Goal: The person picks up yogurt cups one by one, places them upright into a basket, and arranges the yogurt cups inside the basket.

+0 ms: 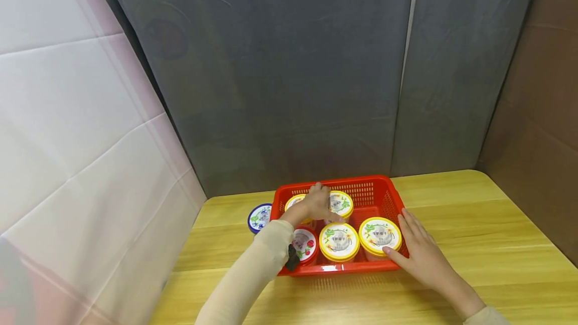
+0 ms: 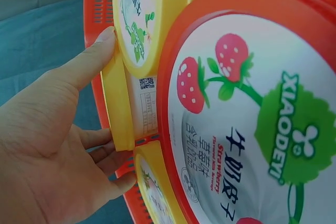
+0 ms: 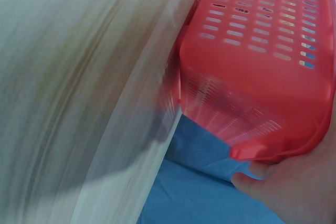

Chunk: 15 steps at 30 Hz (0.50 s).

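Hand, left (image 1: 317, 203), hides part of yellow-lidded tub (image 1: 297, 203).

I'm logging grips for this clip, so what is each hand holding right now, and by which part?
The left hand grips a round yellow-lidded tub by its lid rim inside the red plastic basket. The right hand holds the basket's right wall.

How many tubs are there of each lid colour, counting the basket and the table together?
Yellow-lidded tubs: 4, all in the red basket
Red-lidded tub: 1, in the basket
Blue-lidded tub: 1, on the table left of the basket
Total: 6 tubs
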### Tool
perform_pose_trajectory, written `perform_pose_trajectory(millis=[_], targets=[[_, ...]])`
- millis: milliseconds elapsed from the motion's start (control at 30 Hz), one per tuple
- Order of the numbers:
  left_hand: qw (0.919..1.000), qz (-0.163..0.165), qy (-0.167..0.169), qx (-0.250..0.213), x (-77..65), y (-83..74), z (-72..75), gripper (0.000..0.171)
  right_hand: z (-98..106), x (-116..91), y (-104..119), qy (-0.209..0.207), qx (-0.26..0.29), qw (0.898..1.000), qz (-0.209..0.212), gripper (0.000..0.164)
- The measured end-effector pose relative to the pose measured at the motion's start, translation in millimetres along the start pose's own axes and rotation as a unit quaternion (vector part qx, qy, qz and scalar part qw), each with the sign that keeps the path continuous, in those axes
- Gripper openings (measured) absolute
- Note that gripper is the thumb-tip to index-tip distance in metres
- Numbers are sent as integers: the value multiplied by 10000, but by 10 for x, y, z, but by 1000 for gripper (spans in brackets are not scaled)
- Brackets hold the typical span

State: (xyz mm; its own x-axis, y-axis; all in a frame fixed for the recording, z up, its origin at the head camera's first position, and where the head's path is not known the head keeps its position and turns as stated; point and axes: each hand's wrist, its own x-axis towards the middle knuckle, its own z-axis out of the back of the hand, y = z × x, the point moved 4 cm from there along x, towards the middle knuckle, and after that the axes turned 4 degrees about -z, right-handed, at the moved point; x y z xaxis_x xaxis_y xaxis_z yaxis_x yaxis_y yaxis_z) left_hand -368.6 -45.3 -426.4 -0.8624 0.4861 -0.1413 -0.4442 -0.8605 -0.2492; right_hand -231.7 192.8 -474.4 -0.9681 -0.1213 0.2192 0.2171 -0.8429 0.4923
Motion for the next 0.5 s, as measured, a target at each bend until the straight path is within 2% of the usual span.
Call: perform_pose_trajectory(millis=[500], targets=[[9998, 72, 162, -24, -45, -3, -6, 100, 9, -13, -1, -55, 29, 10000, 18, 97]])
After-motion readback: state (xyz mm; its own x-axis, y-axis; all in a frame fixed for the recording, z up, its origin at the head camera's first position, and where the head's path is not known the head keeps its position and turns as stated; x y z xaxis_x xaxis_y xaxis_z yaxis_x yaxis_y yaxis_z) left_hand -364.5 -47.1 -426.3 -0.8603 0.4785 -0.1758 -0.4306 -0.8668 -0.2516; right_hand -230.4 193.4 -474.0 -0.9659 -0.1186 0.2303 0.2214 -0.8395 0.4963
